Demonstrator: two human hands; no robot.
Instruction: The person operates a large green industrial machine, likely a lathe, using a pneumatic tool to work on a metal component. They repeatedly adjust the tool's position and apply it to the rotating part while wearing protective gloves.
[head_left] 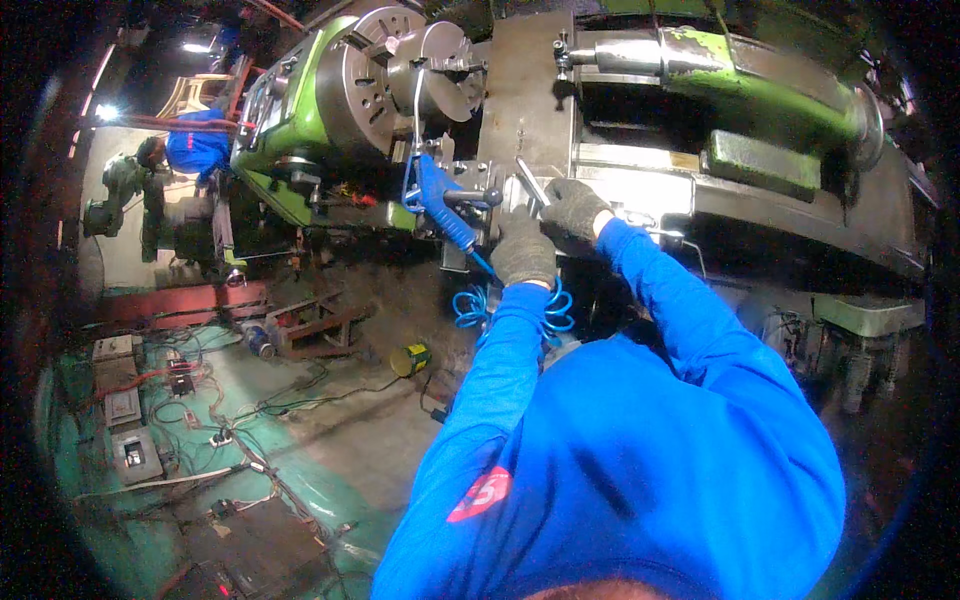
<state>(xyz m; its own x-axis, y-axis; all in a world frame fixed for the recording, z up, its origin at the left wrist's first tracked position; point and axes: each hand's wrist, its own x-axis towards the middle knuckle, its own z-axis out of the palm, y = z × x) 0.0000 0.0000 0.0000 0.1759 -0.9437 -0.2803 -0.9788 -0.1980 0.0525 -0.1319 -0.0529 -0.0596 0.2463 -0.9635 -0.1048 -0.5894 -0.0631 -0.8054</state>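
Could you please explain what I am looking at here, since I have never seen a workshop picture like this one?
The picture comes from a camera worn on a person's head, looking down, so the blue sleeves are that person's own arms. Its wide lens bends straight edges. The big green and grey machine is a metal lathe; the round steel disc is its chuck. Both hands wear grey gloves. The left hand rests at the tool block, beside a blue air gun with a coiled blue hose. The right hand grips a slim metal bar, perhaps a wrench handle. Below lies a cluttered floor with cables. Another person in blue works behind.
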